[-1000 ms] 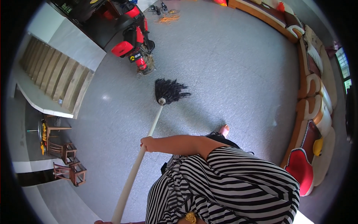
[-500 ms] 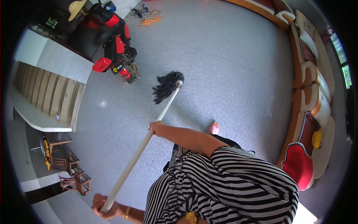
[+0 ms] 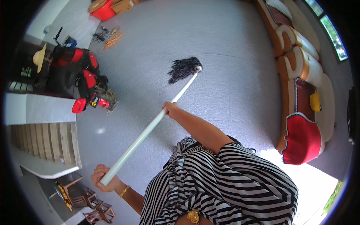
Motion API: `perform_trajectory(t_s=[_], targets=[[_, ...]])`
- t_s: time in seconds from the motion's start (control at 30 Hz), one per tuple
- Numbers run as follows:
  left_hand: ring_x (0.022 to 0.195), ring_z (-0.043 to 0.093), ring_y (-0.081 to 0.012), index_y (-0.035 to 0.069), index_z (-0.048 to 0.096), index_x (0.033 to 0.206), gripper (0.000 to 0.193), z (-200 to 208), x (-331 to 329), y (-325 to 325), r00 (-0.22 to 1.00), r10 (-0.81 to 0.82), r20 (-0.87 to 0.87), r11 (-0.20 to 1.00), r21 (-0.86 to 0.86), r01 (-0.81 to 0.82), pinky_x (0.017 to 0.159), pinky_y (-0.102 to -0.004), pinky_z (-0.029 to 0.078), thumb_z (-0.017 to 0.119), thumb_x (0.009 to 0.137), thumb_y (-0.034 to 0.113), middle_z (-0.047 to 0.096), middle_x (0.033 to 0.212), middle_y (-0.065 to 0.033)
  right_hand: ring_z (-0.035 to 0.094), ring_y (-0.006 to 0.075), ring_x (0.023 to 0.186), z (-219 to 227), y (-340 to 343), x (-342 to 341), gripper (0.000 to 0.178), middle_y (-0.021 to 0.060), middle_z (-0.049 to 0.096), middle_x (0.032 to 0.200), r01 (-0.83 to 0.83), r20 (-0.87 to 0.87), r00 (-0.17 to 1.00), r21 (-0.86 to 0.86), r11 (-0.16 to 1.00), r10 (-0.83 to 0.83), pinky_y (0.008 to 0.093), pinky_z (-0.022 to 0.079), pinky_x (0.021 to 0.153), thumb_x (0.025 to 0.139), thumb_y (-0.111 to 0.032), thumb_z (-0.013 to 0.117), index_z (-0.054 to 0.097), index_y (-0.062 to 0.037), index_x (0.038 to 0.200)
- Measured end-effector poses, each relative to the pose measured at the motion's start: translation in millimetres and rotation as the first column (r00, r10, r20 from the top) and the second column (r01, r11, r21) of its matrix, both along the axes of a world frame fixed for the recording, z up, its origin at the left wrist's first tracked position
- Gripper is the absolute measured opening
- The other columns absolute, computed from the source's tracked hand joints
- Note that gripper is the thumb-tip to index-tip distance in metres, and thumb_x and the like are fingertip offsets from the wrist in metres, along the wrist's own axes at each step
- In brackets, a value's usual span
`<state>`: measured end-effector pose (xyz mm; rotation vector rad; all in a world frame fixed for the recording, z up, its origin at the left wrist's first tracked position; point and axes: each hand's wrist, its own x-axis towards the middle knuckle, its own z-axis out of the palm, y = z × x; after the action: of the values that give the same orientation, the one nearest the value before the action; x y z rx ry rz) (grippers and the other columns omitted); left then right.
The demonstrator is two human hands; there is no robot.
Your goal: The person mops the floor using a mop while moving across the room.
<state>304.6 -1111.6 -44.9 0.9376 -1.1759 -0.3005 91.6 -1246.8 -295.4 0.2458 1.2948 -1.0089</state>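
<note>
A mop [image 3: 140,137] with a long pale handle and a dark stringy head [image 3: 184,69] slants across the view, its head spread on the grey floor [image 3: 228,86] ahead of me. My left hand [image 3: 103,177], with a gold bangle at its wrist, is closed round the handle's near end. Farther up the same handle, my right hand [image 3: 171,108] grips it near the middle. The strands trail to the left of the round white socket.
At the left stand a red and black machine [image 3: 88,80], stairs [image 3: 45,142] and wooden chairs [image 3: 99,210]. Orange cord [image 3: 111,41] lies on the floor near a red tub [image 3: 102,11]. A long sofa [image 3: 300,71] with a red cloth [image 3: 303,138] lines the right.
My view has turned to the right. The mop head now lies farther ahead and to the right, and both hands still hold the handle. A foot in a pink slipper has gone out of sight.
</note>
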Motion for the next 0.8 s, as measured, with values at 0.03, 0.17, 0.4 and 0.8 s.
perform_trajectory(t_s=[0.03, 0.17, 0.4, 0.8], targets=[[0.042, 0.036, -0.0160, 0.006, 0.035, 0.054, 0.025, -4.9, -8.5, -12.8, 0.996, -0.084, -0.002, 0.996, 0.001, 0.084, 0.051, -0.0309, 0.031, 0.033, 0.063, 0.029, 0.038, 0.043, -0.0084, 0.051, 0.0214, 0.050, -2.0, -2.7, -18.1, 0.015, 0.0136, 0.048, 0.062, 0.049, -0.014, 0.999, 0.003, 0.999, -0.049, 0.0302, 0.042, 0.040, 0.062, -0.004, 0.047, 0.041, 0.0045, 0.074], [0.043, 0.038, -0.0174, 0.004, 0.036, 0.053, 0.027, -16.9, -53.3, -51.6, 0.964, -0.267, -0.007, 0.963, 0.032, 0.267, 0.047, -0.0301, 0.031, 0.033, 0.063, 0.029, 0.040, 0.044, -0.0097, 0.050, 0.0213, 0.049, -19.6, -5.8, -87.2, 0.013, 0.0128, 0.048, 0.059, 0.211, -0.081, 0.975, 0.023, 0.977, -0.208, 0.0302, 0.042, 0.040, 0.063, -0.005, 0.048, 0.042, 0.0031, 0.072], [0.050, 0.042, -0.0191, 0.003, 0.037, 0.054, 0.029, -44.0, -147.1, -104.6, 0.792, -0.610, 0.021, 0.781, 0.188, 0.596, 0.050, -0.0291, 0.035, 0.031, 0.064, 0.030, 0.045, 0.053, -0.0133, 0.048, 0.0200, 0.047, -34.3, 23.2, -219.8, 0.010, 0.0110, 0.045, 0.055, 0.581, -0.131, 0.809, 0.024, 0.814, -0.573, 0.0292, 0.041, 0.038, 0.062, -0.003, 0.048, 0.042, 0.0015, 0.067], [0.065, 0.048, -0.0195, 0.001, 0.045, 0.063, 0.017, -49.3, -284.2, -104.1, 0.091, -0.992, 0.090, 0.120, 0.405, 0.906, 0.058, -0.0291, 0.040, 0.038, 0.061, 0.017, 0.050, 0.070, -0.0123, 0.040, 0.0170, 0.040, -73.3, 158.2, -360.3, 0.005, 0.0064, 0.037, 0.048, 0.884, -0.095, 0.468, 0.037, 0.466, -0.879, 0.0284, 0.037, 0.040, 0.065, -0.006, 0.041, 0.036, -0.0052, 0.063]])
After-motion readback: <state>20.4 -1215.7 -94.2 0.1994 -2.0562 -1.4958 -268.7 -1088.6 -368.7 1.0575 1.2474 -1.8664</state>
